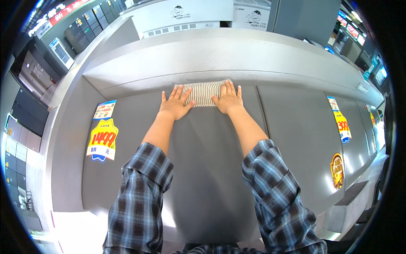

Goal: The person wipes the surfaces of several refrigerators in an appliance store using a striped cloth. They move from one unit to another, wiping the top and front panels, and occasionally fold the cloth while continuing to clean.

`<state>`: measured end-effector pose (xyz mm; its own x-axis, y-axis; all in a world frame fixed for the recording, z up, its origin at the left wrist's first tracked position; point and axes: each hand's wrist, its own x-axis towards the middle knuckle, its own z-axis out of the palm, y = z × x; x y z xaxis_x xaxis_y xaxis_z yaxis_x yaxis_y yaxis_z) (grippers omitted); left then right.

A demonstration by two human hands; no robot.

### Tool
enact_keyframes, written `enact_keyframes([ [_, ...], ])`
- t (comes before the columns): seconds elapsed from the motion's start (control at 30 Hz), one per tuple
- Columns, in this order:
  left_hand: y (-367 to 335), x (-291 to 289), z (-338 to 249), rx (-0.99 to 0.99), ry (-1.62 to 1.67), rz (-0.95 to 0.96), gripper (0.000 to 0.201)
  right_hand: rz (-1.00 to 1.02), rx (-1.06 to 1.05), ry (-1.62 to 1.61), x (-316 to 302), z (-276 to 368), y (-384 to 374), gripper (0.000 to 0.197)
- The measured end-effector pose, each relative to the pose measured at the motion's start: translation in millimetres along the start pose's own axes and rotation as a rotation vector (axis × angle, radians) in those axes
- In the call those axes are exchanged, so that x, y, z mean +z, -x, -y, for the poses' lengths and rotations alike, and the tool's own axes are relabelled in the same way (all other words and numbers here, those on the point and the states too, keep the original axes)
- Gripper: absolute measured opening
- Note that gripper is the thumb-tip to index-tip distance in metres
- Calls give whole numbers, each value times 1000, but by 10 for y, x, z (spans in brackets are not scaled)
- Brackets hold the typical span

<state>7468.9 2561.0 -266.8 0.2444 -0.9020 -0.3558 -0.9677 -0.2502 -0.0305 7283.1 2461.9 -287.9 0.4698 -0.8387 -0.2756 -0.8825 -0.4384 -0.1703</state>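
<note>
A striped beige-and-dark cloth (pixel 204 94) lies spread along the far edge of a dark grey, smooth appliance surface (pixel 203 169). My left hand (pixel 174 105) rests flat with its fingers apart, its fingertips and thumb over the cloth's left end. At the other end, my right hand (pixel 229 97) presses down on the cloth with fingers outstretched and thumb spread inward. Neither hand is wrapped round anything. Both arms reach forward in rolled-up plaid sleeves.
A pale raised ledge (pixel 203 53) runs behind the cloth and turns down the left side. Price labels (pixel 102 135) stick to the panel's left; another label (pixel 341 125) is on the neighbouring grey panel (pixel 296 139). White chest freezers (pixel 182 19) stand beyond the ledge.
</note>
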Motion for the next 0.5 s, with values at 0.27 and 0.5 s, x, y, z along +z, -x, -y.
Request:
enact_keyframes([
  [0.27, 381, 130, 613, -67, 21, 19, 67, 78, -67, -23, 144, 656, 66, 69],
  [0.5, 621, 147, 780, -6, 50, -24, 69, 67, -72, -34, 75, 795, 367, 80],
])
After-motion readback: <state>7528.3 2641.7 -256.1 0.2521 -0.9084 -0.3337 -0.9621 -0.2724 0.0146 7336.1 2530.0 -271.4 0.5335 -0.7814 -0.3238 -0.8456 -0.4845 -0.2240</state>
